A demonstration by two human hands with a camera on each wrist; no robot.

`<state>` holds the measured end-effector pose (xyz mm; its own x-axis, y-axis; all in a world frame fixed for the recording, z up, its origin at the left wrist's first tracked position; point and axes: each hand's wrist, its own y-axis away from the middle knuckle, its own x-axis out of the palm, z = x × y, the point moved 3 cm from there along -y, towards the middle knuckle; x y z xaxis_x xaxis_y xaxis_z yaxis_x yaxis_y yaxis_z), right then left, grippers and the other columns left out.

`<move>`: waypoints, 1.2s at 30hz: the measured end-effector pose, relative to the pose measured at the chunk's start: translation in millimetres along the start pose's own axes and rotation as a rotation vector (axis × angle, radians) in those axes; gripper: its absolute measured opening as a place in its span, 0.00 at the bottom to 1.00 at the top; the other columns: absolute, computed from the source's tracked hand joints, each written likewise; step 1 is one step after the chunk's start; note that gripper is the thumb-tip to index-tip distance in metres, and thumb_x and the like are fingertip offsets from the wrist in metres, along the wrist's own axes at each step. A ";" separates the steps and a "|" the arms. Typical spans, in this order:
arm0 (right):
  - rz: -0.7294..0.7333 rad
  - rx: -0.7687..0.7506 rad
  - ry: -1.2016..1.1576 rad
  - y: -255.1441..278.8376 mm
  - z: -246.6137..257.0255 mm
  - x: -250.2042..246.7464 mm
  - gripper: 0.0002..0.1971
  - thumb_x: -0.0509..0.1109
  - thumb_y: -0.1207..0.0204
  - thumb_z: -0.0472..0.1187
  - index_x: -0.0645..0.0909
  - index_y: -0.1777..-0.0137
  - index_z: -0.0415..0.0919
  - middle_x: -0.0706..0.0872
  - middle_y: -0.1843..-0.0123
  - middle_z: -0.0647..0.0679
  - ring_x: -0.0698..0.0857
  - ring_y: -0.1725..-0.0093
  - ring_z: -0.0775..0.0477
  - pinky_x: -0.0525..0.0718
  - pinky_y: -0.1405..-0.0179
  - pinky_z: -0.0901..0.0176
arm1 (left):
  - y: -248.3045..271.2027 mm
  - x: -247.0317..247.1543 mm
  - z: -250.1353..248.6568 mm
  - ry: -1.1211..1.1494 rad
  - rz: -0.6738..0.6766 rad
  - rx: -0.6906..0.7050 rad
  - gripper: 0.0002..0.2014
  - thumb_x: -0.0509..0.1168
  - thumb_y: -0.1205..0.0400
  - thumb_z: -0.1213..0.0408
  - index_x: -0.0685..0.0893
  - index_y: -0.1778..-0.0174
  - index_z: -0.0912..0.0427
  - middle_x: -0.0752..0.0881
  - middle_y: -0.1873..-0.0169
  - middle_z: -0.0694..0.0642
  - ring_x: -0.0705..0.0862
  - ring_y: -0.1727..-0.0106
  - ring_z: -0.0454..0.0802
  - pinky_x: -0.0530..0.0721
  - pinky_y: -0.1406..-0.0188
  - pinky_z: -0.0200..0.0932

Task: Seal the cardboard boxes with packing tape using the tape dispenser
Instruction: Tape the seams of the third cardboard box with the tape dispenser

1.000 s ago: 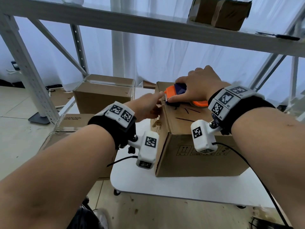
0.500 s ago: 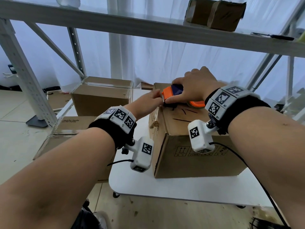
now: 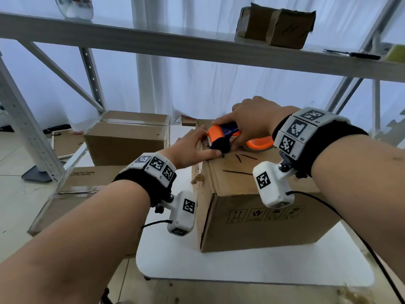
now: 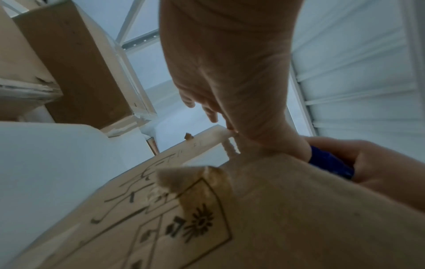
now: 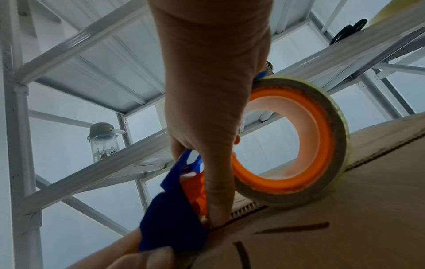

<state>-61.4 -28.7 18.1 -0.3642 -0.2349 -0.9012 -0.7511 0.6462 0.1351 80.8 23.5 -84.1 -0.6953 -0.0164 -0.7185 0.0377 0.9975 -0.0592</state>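
in the head view, my right hand (image 3: 252, 119) is gripping the tape dispenser (image 3: 221, 137) with curled fingers, pressing it on top of the cardboard box (image 3: 252, 218), which is standing on the white table (image 3: 252, 266). my left hand (image 3: 190, 148) is lying with straight fingers on the box's top left edge, just beside the dispenser.

in the left wrist view, my thumb (image 4: 296, 147) is pressing on the box top.

in the right wrist view, the tape roll (image 5: 292, 142) is touching the cardboard.

Tape dispenser (image 3: 228, 137) atop box (image 3: 258, 207); table (image 3: 252, 266) beneath.
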 end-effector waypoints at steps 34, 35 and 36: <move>0.049 0.088 0.111 4.3 -18.7 23.7 0.37 0.65 0.24 0.62 0.50 0.19 0.65 0.77 0.40 0.47 0.77 0.40 0.43 0.67 0.50 0.52 | 17.7 4.1 -45.5 -0.788 0.232 0.044 0.33 0.39 0.13 0.43 0.53 0.17 0.59 0.53 0.16 0.57 0.46 0.16 0.50 0.40 0.18 0.58; 0.037 0.091 0.118 5.0 -18.3 22.7 0.37 0.65 0.24 0.62 0.50 0.19 0.65 0.77 0.39 0.47 0.77 0.40 0.42 0.67 0.50 0.52 | 17.6 2.4 -50.0 -0.807 0.233 0.062 0.35 0.40 0.15 0.40 0.57 0.18 0.60 0.58 0.18 0.58 0.51 0.16 0.51 0.44 0.18 0.59; 0.029 0.093 0.119 6.0 -17.9 22.9 0.37 0.64 0.24 0.62 0.50 0.18 0.65 0.77 0.39 0.46 0.77 0.40 0.42 0.67 0.50 0.52 | 18.4 1.6 -54.4 -0.826 0.229 0.070 0.37 0.40 0.16 0.37 0.62 0.20 0.61 0.64 0.20 0.58 0.57 0.18 0.52 0.48 0.18 0.59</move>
<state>-84.1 -43.2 5.6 -0.4516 -0.2961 -0.8417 -0.6875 0.7168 0.1167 41.4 45.6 -48.6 0.0788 0.1138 -0.9904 0.1765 0.9762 0.1262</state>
